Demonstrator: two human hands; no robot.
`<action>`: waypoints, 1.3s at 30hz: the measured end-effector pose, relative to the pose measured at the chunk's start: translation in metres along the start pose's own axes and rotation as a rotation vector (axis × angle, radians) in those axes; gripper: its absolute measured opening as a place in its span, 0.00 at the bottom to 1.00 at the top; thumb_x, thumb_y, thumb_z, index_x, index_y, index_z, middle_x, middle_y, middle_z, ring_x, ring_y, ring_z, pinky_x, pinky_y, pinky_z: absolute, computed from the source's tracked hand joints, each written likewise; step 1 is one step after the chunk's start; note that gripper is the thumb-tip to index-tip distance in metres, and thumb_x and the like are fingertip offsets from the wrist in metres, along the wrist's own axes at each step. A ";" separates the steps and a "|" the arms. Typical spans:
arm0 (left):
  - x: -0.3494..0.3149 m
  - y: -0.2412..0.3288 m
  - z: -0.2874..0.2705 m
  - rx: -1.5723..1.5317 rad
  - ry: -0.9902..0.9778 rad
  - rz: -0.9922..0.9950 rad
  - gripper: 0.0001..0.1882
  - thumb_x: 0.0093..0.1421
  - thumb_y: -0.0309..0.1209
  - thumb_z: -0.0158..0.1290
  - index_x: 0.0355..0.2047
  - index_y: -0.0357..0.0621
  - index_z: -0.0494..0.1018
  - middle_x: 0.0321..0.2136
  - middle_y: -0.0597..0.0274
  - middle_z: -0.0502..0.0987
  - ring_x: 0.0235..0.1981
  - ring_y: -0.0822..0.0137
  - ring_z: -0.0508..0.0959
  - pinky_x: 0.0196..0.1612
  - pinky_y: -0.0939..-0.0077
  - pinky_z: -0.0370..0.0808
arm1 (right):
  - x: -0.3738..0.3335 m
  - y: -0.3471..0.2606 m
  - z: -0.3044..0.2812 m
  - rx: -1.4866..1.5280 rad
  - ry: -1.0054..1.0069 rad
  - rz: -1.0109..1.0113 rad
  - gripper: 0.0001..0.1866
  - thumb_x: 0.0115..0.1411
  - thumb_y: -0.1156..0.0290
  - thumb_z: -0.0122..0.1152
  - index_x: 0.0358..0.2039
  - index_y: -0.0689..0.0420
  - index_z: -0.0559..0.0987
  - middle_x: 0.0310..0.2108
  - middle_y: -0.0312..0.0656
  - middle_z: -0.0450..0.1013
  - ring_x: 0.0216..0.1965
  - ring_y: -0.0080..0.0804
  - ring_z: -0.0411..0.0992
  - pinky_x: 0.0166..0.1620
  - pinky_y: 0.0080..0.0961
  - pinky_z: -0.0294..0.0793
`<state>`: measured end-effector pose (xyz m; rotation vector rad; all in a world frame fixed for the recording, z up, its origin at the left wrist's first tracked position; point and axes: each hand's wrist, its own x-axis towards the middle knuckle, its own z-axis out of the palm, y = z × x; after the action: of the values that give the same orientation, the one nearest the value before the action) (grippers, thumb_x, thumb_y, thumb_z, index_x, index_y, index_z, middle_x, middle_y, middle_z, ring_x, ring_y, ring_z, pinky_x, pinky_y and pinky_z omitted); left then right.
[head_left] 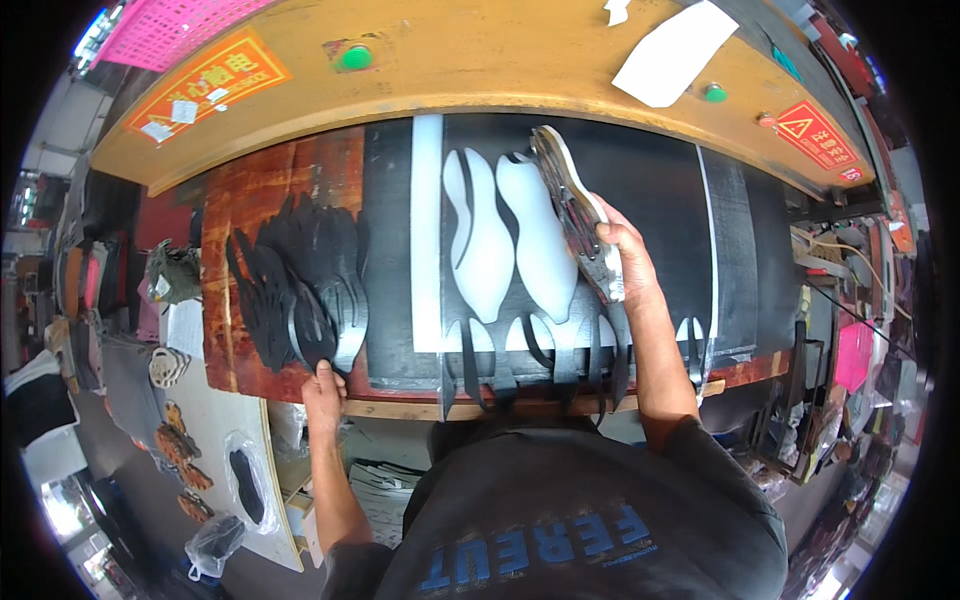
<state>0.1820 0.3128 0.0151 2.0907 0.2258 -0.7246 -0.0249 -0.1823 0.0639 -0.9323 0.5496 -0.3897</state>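
Observation:
My right hand (628,250) grips a sole-shaped cutting die (573,210) with a pale metal rim, tilted over a black sheet (655,190). Left of the die, two long curved openings in the sheet show a white surface (487,250) beneath. More cut openings and narrow black strips (565,365) run along the sheet's near edge. At the left, my left hand (325,393) pinches the near end of a flat black cut-out piece (318,335). That piece lies at the front of a heap of similar black cut-outs (318,235).
A yellow machine beam (470,75) with green buttons spans the far side of the table. White paper (675,55) lies on it. The heap rests on a reddish-brown worn board (225,350). Left and below, brown sole-like pieces (178,445) lie on a pale board. Shelving stands at the right.

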 end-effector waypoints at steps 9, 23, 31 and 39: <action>-0.009 -0.006 -0.019 0.009 -0.122 -0.032 0.31 0.76 0.56 0.52 0.23 0.46 0.72 0.15 0.71 0.68 0.13 0.76 0.64 0.16 0.76 0.58 | -0.007 -0.024 -0.006 -0.192 0.078 -0.076 0.42 0.54 0.55 0.73 0.66 0.64 0.77 0.46 0.40 0.79 0.40 0.26 0.76 0.46 0.26 0.78; -0.040 0.108 0.099 0.037 -0.251 0.460 0.26 0.76 0.45 0.57 0.21 0.46 0.70 0.17 0.76 0.68 0.18 0.83 0.63 0.21 0.80 0.58 | -0.043 0.018 -0.026 -1.621 0.356 -0.464 0.33 0.44 0.60 0.73 0.55 0.52 0.87 0.66 0.44 0.71 0.59 0.59 0.67 0.61 0.52 0.75; -0.091 0.142 0.190 0.213 -0.509 0.746 0.26 0.73 0.39 0.60 0.23 0.33 0.68 0.16 0.60 0.67 0.22 0.75 0.62 0.26 0.65 0.66 | -0.056 0.016 -0.052 -1.314 0.376 -0.372 0.36 0.57 0.51 0.73 0.63 0.55 0.81 0.71 0.53 0.65 0.71 0.64 0.62 0.69 0.51 0.70; -0.104 0.140 0.227 0.348 -0.673 0.797 0.21 0.72 0.35 0.61 0.26 0.31 0.70 0.19 0.52 0.70 0.21 0.65 0.66 0.28 0.62 0.68 | -0.108 0.002 -0.096 -0.755 0.542 -0.153 0.30 0.62 0.59 0.76 0.58 0.66 0.83 0.50 0.52 0.80 0.46 0.40 0.83 0.53 0.32 0.82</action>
<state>0.0617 0.0593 0.0720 1.8736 -1.1025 -0.9356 -0.1689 -0.1849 0.0460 -1.6134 1.1706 -0.5951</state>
